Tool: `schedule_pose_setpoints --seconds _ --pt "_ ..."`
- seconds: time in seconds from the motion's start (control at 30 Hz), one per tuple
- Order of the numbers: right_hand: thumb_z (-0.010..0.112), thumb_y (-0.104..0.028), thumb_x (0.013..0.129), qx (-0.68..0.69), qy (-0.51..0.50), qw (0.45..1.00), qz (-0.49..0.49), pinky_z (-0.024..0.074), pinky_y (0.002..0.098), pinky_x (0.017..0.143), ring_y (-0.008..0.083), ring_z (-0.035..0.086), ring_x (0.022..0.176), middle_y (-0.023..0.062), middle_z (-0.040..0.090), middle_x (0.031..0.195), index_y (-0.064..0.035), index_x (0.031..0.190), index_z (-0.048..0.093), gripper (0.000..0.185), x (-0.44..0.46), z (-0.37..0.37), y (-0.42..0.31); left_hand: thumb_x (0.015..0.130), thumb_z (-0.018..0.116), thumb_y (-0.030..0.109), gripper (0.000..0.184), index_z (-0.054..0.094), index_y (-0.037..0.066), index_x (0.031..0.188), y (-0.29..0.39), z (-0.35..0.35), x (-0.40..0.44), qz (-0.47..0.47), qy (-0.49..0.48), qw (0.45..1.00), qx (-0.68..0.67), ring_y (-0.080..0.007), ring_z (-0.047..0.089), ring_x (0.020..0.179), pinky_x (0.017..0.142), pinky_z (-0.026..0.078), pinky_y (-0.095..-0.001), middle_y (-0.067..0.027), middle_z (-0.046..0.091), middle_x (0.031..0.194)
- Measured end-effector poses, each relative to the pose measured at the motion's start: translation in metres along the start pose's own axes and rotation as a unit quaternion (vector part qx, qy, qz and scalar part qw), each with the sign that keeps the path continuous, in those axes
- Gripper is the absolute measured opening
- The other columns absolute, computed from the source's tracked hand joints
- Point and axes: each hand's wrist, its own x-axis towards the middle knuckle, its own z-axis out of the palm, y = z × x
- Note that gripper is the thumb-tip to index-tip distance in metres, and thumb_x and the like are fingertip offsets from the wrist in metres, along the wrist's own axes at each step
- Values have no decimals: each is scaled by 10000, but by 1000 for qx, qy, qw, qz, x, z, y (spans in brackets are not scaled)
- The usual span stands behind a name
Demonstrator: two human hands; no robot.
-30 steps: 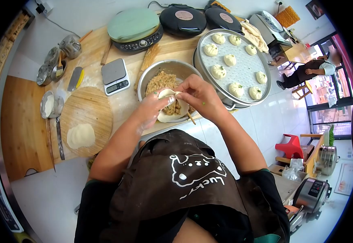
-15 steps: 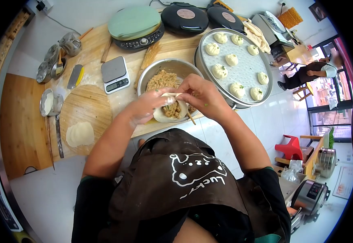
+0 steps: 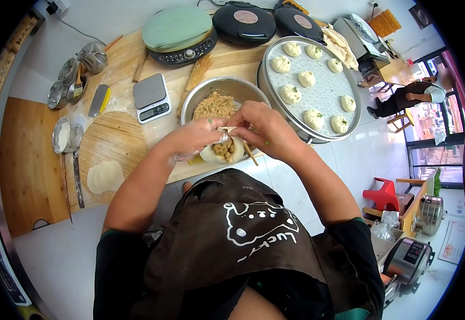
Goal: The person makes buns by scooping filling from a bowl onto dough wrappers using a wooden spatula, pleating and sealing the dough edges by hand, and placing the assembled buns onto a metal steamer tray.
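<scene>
Left hand [image 3: 196,137] and right hand [image 3: 267,128] are easing slightly toward the apron [image 3: 264,224] since the earlier frame, the wrapper [image 3: 238,149] drifting with them. It's sitting right between the two, both touching: the right fingertips are pinching its gathered edge, the left thumb and fingers are gripping that edge from the other side (whether any left fingers are cradling underneath, I can't tell). Neither hand is nearer; the pinched fold is running crosswise between them, while the open side, showing filling [image 3: 224,149], is facing the wearer. Just below the right hand, a stick [image 3: 250,154] is poking out close beside the wrapper. Beyond both hands, the metal bowl [image 3: 184,106] is spreading underneath; past the right hand, the steamer tray [image 3: 319,96] is carrying buns [image 3: 291,94]. Well off the left hand's outer side, a dough sheet [image 3: 105,177] is lying on the round board [image 3: 116,144].
</scene>
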Motion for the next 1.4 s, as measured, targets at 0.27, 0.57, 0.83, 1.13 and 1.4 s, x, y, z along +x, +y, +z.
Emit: schedule_pose_setpoints --seconds 0.27,0.57,0.83,1.13,1.4 --pt "725 -91 857 -12 -13 998 -63 434 399 823 294 595 858 72 617 875 -70 951 649 123 0 1 4 945 679 277 670 410 -8 1489 15 -5 1 20 -26 992 119 -152 515 1264 1064 413 -303 -96 538 1411" --pt "716 -75 845 -55 17 995 -77 437 409 838 304 582 908 81 604 915 -81 991 660 156 9 -9 -6 924 688 252 804 272 -22 1557 55 1 -3 -10 26 962 272 -212 437 1395 1137 351 -331 -160 434 1525" --pt "723 -63 857 -10 20 999 -49 467 401 795 291 584 866 76 590 863 -64 997 667 151 -2 -3 2 927 721 249 680 427 -44 1465 31 -4 -9 -90 3 996 27 -134 575 1204 1022 458 -295 -101 578 1363" --pt "687 -45 827 -67 52 995 -54 462 427 781 325 603 886 105 624 907 -66 985 686 159 3 -3 -4 919 711 265 790 303 -5 1539 40 4 -5 37 71 964 252 -237 521 1296 1116 369 -351 -148 540 1425" --pt "731 -137 892 50 149 986 51 509 349 712 238 633 805 103 647 885 -30 978 678 147 3 -19 -6 991 592 173 602 329 52 1519 46 20 -14 57 -19 971 -233 -312 581 1259 1017 526 -535 -145 538 1398"
